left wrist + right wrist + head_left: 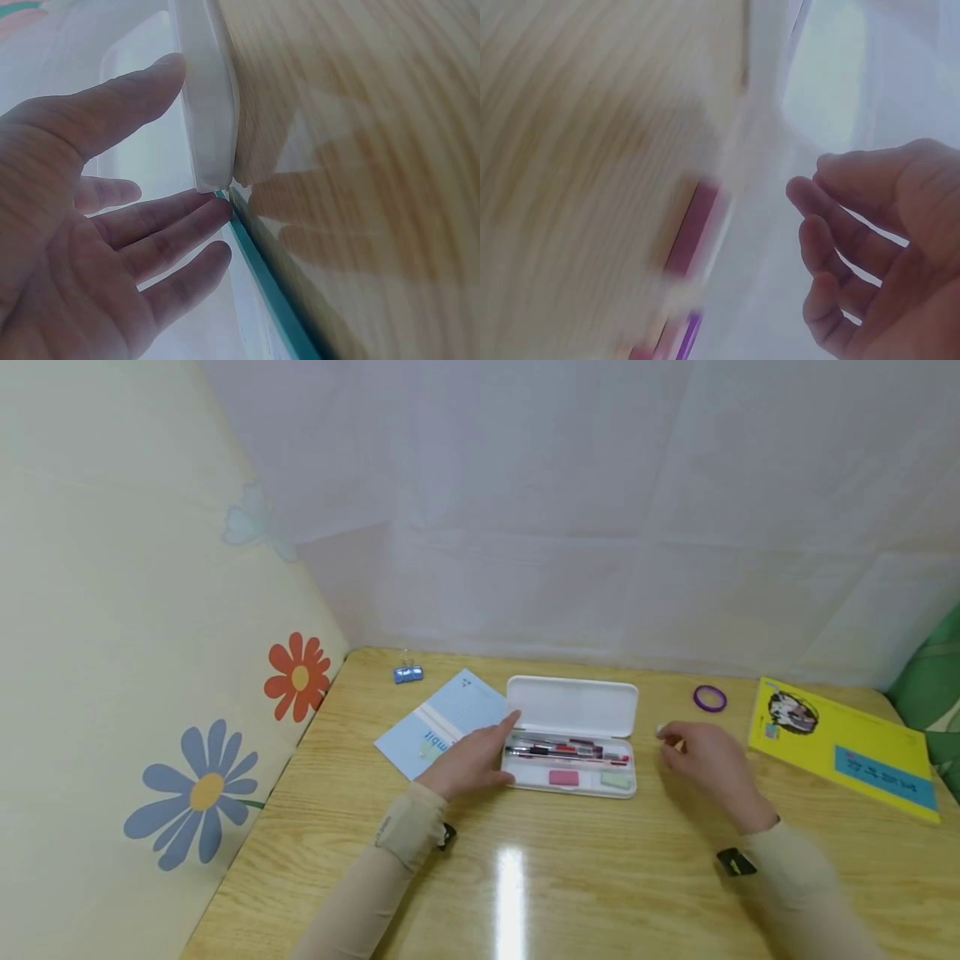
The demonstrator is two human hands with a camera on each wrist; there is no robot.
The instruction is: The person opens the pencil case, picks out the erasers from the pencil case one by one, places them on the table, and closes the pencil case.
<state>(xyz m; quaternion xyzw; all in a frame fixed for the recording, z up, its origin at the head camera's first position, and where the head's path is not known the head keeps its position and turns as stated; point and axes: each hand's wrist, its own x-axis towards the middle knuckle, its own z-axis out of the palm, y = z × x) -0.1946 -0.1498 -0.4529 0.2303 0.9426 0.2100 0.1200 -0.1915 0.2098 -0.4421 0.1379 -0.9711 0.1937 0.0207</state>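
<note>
A white pencil case (572,706) lies with its lid back on the wooden table. Several pens (558,750), a pink eraser (563,777) and a pale green eraser (617,781) are inside. My left hand (468,760) is at the case's left side, its thumb and fingers extended; the left wrist view shows the thumb against the white wall (206,97). My right hand (708,764) hovers to the right of the case, its fingers loosely bent. A small whitish thing (660,731) shows by its fingertips; its kind is unclear. In the right wrist view nothing shows between the fingers.
A light blue notebook (420,735) lies partly under my left hand, with a blue binder clip (408,674) behind it. To the right are a purple ring (709,698) and a yellow book (817,743). A blurred dark pink block (694,229) appears in the right wrist view.
</note>
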